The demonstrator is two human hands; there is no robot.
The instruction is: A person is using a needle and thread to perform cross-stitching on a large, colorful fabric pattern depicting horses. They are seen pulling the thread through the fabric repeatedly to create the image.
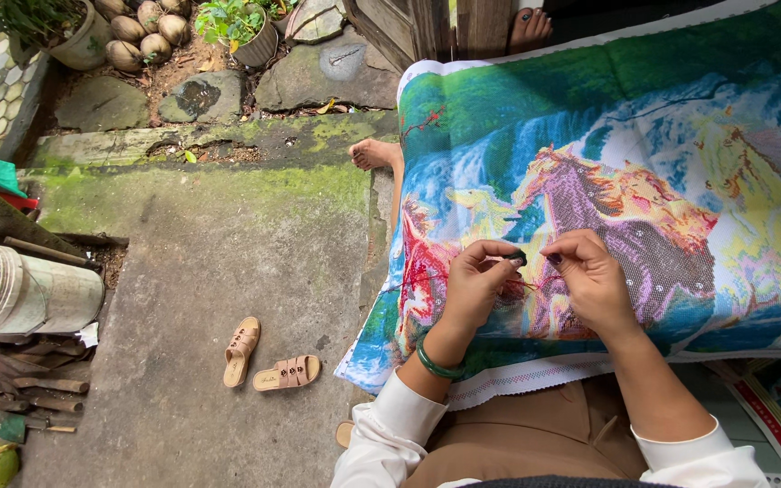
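Hands pinched together mid-canvas: left hand [476, 280] and right hand [589, 276] both gripping red thread [522, 284] over the embroidery [644, 181] on the lap. Horses mostly stitched, near-left patch looks unfinished.

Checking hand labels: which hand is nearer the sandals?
Left. The left hand is on the cloth on the sandals' side; the right hand is farther off.

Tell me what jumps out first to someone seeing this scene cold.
A big, bright embroidered cloth with horses and a waterfall fills the right side, spread over the person's lap. At its lower middle the left hand and right hand pinch red thread. Two tan sandals lie on the concrete.
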